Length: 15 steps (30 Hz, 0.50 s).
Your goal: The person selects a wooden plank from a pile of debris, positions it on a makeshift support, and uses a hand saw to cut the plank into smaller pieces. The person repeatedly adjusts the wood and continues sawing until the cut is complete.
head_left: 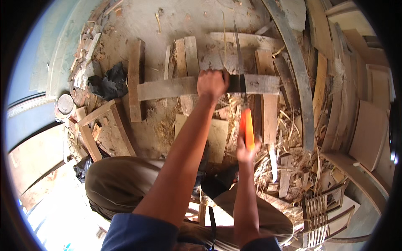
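A wooden plank point(167, 88) lies crosswise in front of me, its left end against an upright-running wooden piece point(135, 79). My left hand point(212, 83) is closed over the plank near its middle, pressing on it. In my right hand point(248, 151) is the orange handle of a handsaw point(248, 125). The saw's narrow blade points away from me and crosses the plank just right of my left hand. Motion smears the right hand a little. Under the plank's right part runs another board point(270, 119). Whether the blade has cut into the wood I cannot tell.
Wood shavings and scraps point(289, 167) cover the floor at the right. A long, dark curved-looking board point(299, 75) lies beyond them. At left are a black plastic bag point(109, 81), a round can point(65, 104) and a wooden frame point(115, 125). A slatted wooden piece point(320, 213) stands lower right.
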### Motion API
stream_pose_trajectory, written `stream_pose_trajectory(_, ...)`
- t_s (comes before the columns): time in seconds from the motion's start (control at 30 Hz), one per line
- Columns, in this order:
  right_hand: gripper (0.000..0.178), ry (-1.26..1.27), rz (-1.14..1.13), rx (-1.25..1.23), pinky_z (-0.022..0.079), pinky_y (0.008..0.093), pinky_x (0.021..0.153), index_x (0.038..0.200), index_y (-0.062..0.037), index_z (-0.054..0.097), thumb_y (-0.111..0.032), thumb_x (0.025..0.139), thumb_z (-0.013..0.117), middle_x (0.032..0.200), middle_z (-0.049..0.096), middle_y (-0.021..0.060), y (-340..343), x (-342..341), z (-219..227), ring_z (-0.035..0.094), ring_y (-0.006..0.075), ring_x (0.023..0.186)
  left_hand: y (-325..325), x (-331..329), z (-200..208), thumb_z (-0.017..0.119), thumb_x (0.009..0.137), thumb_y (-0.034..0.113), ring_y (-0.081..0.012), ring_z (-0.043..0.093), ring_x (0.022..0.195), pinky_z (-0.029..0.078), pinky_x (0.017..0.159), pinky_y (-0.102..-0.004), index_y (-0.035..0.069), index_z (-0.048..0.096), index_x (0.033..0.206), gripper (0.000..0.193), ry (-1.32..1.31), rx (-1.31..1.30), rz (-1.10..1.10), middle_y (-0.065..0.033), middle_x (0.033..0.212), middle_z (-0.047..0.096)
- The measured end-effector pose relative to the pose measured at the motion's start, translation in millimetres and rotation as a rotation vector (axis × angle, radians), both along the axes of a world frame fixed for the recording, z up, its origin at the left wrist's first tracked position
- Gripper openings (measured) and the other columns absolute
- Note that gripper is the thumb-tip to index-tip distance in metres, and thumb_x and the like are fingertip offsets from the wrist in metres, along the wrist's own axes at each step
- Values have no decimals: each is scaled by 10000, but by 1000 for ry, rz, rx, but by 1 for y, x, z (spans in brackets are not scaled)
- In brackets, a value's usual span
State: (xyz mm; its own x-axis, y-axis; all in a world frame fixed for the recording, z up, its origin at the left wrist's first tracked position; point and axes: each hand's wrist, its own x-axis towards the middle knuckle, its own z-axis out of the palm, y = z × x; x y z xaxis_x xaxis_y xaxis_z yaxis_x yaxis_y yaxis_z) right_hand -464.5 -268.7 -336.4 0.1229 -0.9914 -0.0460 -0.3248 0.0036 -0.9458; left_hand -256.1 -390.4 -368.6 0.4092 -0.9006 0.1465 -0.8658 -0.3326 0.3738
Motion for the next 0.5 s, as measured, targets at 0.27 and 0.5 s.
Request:
stream_pose_trajectory(0.27, 478, -77, 101, -217, 384, 205, 503, 1312, 120, 596, -35, 860, 599, 1213, 696, 253, 88, -54, -20, 582, 30, 653, -2, 2, 6, 524, 965, 272, -367, 683, 659, 543, 771, -459, -4, 701, 661, 447, 56, 127, -35, -222, 692, 686)
stream_pose_trajectory(0.5, 211, -50, -100, 38, 349, 314, 428, 670, -25, 563, -69, 864, 633, 548, 497, 23, -2, -1, -8, 478, 116, 463, -1, -5, 4, 531, 965, 271, -364, 678, 659, 538, 766, -459, 5, 694, 652, 442, 55, 12, -70, -219, 694, 685)
